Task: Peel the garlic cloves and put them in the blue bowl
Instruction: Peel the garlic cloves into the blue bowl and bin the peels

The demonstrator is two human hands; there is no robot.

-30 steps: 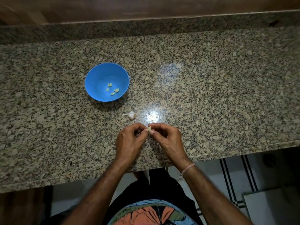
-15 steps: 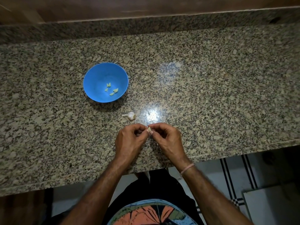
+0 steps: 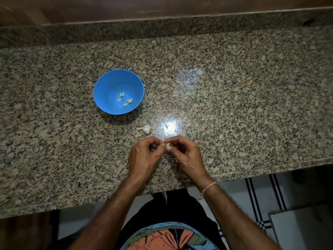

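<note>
We stood at a speckled granite counter (image 3: 234,105), with wood panelling (image 3: 162,6) at 12 o'clock and striped floor tiles (image 3: 255,195) at 5 o'clock. The left hand (image 3: 144,157) and right hand (image 3: 187,156) met above the near edge, the fingers of both pinching one garlic clove (image 3: 168,145). The blue bowl (image 3: 100,82), at 10 o'clock from the hands, held peeled cloves (image 3: 126,101). A garlic bulb (image 3: 146,129) lay at 11 o'clock. Compared with half a second earlier, the grip, bowl and bulb were unchanged.

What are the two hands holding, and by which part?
A small garlic clove. The right hand pinches its right side between thumb and fingertip; the left hand pinches its left edge.
</note>
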